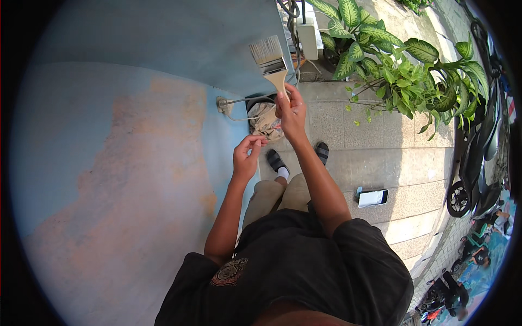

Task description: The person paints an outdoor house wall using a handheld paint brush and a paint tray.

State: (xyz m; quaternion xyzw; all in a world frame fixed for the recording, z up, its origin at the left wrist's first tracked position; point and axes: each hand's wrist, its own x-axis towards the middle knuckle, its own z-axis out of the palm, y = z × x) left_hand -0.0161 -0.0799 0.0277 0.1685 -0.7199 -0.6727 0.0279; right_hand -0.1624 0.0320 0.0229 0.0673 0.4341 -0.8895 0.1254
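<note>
My right hand grips a wide flat paintbrush by its pale wooden handle. The pale bristles point up and to the left, close to a grey-blue wall face. Lower and to the left is my left hand, its thumb and fingertips pinched together; whatever may be between them is too small to make out. Beside that hand stands a painted wall, light blue with large worn patches of pinkish orange. Behind both hands a dark container with a crumpled beige bag sits on the floor.
A wall socket with cables is near the corner. Leafy plants spread at the upper right beside a white box. A phone-like device lies on the tiled floor. Motorbikes and people are at the far right.
</note>
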